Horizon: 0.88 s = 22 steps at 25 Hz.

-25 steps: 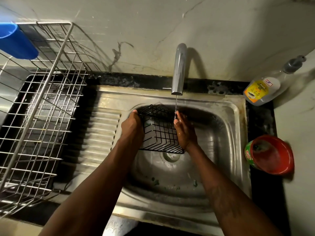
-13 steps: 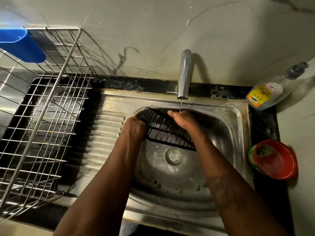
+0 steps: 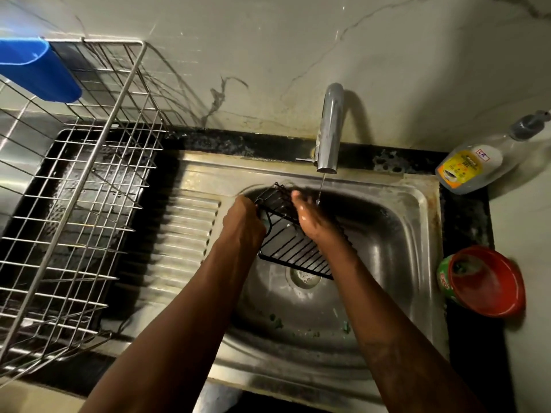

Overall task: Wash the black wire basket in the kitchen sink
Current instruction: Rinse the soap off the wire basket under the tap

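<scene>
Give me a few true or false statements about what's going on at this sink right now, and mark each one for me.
1. Water runs from the tap in a thin stream. True.
2. The left hand grips the left edge of the black wire basket. True.
3. The basket sits inside the dish rack. False: it is held over the sink; the dish rack stands to the left.
4. The soap bottle stands left of the sink. False: the soap bottle is on its right, behind the red tub.
5. The right hand is off the basket. False: the right hand lies on it, fingers stretched out.
</scene>
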### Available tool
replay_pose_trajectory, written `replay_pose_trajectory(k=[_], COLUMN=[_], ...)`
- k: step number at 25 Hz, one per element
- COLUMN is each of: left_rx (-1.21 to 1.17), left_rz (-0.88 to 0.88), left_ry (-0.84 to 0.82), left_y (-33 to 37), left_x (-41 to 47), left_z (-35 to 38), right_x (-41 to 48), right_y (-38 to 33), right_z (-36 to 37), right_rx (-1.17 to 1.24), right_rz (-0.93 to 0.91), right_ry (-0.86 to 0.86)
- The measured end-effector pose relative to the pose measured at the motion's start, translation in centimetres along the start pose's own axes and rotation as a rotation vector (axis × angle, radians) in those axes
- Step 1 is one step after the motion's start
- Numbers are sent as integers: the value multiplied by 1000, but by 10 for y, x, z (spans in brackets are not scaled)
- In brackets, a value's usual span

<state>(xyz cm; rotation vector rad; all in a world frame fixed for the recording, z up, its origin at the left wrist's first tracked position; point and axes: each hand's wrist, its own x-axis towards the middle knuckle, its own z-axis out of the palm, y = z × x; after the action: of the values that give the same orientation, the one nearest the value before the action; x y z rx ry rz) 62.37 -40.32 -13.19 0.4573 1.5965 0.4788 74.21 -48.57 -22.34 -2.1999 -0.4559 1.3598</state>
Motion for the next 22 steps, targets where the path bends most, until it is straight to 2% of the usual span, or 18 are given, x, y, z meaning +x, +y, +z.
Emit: replay_pose_trajectory(k=[4, 6, 7, 9, 11, 15, 19, 22], left_rx=[23, 63, 95, 149, 202, 235, 224, 288], left_rz=[87, 152, 153, 171, 232, 271, 275, 305], left_ry=[52, 65, 64, 108, 106, 109, 125, 205], left_y=[-14, -17, -17, -17, -19, -22, -25, -30], left_x=[-3, -4, -7, -3, 2, 3, 5, 13], left_z=[15, 23, 24, 22, 16, 10, 1, -6], right_x=[18, 3, -15, -44, -55, -28, -20, -26], right_y=[36, 12, -5, -27, -19, 19, 35, 25], right_z=[-14, -10, -7, 5, 17, 27, 23, 33], right_rx=[330, 364, 355, 312, 164, 350, 369, 353], right_rz=[177, 171, 115, -189, -418, -453, -555, -507], right_ry=[254, 255, 263, 281, 334, 431, 447, 484])
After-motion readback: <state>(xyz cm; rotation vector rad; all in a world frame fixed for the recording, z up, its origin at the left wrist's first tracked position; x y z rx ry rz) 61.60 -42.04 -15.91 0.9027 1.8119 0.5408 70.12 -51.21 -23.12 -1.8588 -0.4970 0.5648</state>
